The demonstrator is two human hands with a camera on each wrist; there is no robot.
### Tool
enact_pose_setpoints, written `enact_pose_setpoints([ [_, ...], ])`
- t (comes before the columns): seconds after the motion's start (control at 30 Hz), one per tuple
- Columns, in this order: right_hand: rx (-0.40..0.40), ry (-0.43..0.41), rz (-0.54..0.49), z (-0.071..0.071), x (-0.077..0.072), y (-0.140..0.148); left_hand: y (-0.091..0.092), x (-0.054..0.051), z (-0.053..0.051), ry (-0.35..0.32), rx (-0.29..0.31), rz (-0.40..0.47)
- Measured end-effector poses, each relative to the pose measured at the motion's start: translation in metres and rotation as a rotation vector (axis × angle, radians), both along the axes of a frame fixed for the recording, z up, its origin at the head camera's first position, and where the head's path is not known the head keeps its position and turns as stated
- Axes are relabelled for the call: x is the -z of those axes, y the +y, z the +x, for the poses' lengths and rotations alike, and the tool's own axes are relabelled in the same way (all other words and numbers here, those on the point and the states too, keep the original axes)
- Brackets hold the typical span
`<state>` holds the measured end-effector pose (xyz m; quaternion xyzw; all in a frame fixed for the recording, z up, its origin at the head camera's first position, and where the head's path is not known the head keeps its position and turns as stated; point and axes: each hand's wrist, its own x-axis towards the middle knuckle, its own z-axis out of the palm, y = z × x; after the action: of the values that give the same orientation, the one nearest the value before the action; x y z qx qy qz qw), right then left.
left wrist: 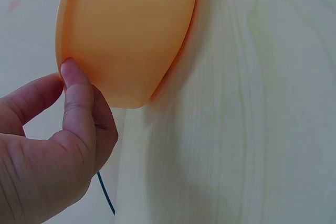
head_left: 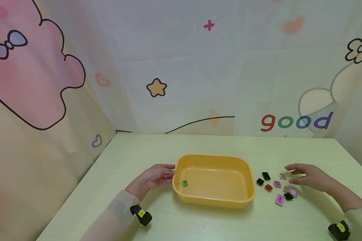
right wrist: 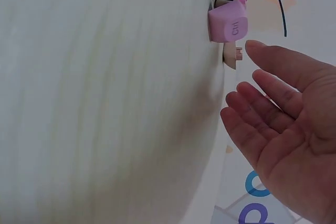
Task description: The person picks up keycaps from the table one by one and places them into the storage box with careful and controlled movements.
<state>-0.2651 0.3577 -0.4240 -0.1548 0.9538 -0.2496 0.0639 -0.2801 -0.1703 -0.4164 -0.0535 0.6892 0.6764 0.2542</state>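
A yellow plastic basin [head_left: 214, 201] stands mid-table with one green keycap [head_left: 185, 182] inside, near its left end. My left hand [head_left: 157, 175] pinches the basin's left rim between thumb and fingers, as the left wrist view also shows. To the right of the basin lie several loose keycaps: black [head_left: 266, 176], red [head_left: 268, 187], pink [head_left: 280, 200] and beige [head_left: 283, 176]. My right hand [head_left: 309, 176] hovers just right of them, fingers spread and holding nothing. In the right wrist view a pink keycap marked Ctrl [right wrist: 231, 22] sits beyond the thumb tip.
The pale wooden table [head_left: 132, 150] meets a printed cloth backdrop [head_left: 181, 67] at the back and on both sides. Dark wrist cameras are strapped to both forearms, the left one [head_left: 141, 215] close above the tabletop.
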Motion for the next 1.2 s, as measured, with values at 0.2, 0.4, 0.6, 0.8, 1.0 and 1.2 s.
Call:
enact_pose_setpoints([
  [0.2,-0.018,0.004,0.008,-0.003,0.004,0.001,0.000,0.000,0.000,-0.005,0.003,0.003],
  [0.4,-0.054,0.009,0.009,-0.006,0.004,0.000,-0.001,0.000,0.000,-0.001,0.010,0.006],
  [0.6,-0.057,0.044,0.049,-0.009,0.006,-0.004,-0.001,0.001,0.000,0.000,0.013,0.011],
  [0.8,-0.044,0.055,0.069,-0.009,0.006,-0.007,-0.002,0.002,-0.001,-0.007,0.003,0.007],
  [1.0,-0.037,0.069,0.089,-0.009,0.005,-0.009,-0.002,0.001,0.000,-0.012,-0.005,0.003],
  [1.2,-0.039,0.075,0.088,-0.008,0.004,-0.011,-0.001,0.001,0.000,-0.009,-0.007,0.000],
])
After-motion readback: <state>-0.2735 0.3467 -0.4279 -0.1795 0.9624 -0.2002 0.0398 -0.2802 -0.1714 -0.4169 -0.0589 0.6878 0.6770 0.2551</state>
